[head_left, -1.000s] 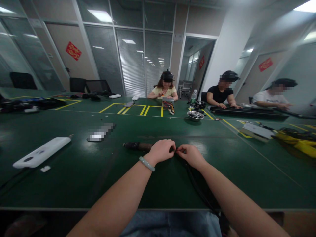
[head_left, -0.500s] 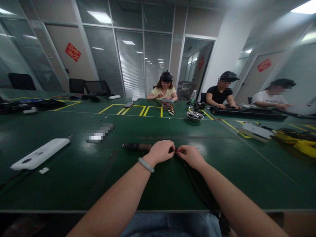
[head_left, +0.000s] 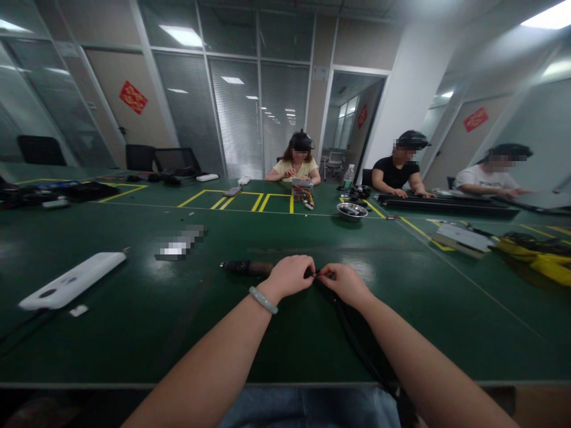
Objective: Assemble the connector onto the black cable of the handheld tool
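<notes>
My left hand [head_left: 292, 274], with a pale bracelet at the wrist, is closed in a pinch on a small dark piece too small to name. Its fingertips almost meet those of my right hand [head_left: 343, 282], which is also pinched, on something tiny between the two hands. A dark cylindrical tool [head_left: 247, 268] with a narrow metal tip pointing left lies on the table; its right end is hidden behind my left hand. From under my right hand a thick black cable [head_left: 345, 324] runs down to the table's near edge.
On the green table [head_left: 134, 339], a white power strip [head_left: 75, 280] and a small white piece [head_left: 79, 310] lie at left. Farther off are a blurred-out phone-like object [head_left: 181, 244], a metal bowl [head_left: 352, 211] and a bottle [head_left: 348, 181]. Several people work across the table.
Both hands stay almost where they were, with only slight finger movement at the pinch. The whole view has shifted slightly.
</notes>
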A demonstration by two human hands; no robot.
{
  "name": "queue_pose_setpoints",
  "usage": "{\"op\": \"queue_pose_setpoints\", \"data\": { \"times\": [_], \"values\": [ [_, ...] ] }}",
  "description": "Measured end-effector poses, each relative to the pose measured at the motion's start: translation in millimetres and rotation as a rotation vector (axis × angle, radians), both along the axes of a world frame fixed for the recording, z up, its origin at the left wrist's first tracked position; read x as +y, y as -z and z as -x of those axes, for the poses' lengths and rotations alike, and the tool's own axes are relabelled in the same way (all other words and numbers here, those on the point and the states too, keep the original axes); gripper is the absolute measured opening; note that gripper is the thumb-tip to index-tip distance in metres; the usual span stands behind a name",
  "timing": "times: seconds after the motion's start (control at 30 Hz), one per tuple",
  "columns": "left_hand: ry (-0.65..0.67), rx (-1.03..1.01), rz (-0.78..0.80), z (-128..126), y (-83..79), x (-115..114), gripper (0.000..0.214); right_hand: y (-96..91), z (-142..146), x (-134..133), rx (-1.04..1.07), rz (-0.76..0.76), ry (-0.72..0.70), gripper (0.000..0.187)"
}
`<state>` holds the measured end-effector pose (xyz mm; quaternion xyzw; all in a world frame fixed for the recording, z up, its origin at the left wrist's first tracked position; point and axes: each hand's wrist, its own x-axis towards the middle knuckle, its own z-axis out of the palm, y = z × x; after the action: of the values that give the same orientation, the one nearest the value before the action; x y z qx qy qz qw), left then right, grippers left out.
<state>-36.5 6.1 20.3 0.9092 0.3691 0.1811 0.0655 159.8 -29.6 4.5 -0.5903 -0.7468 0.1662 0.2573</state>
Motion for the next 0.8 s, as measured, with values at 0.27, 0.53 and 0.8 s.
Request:
{"op": "queue_pose_setpoints", "data": {
  "times": [0.27, 0.53, 0.8],
  "values": [
    [0.009, 0.018, 0.009, 0.1, -3.5, -2.1, 0.011, -3.6, 0.5, -0.5, -0.008, 0.017, -0.011, 0.016],
    [0.000, 0.005, 0.006, 0.2, -2.3, -1.4, 0.019, -2.7, 0.7, -0.9, 0.015, 0.017, -0.010, 0.016],
    [0.006, 0.000, -0.009, -1.0, 0.9, 0.4, 0.011, -2.1, 0.1, -0.5, 0.007, 0.008, -0.020, 0.016]
  ]
}}
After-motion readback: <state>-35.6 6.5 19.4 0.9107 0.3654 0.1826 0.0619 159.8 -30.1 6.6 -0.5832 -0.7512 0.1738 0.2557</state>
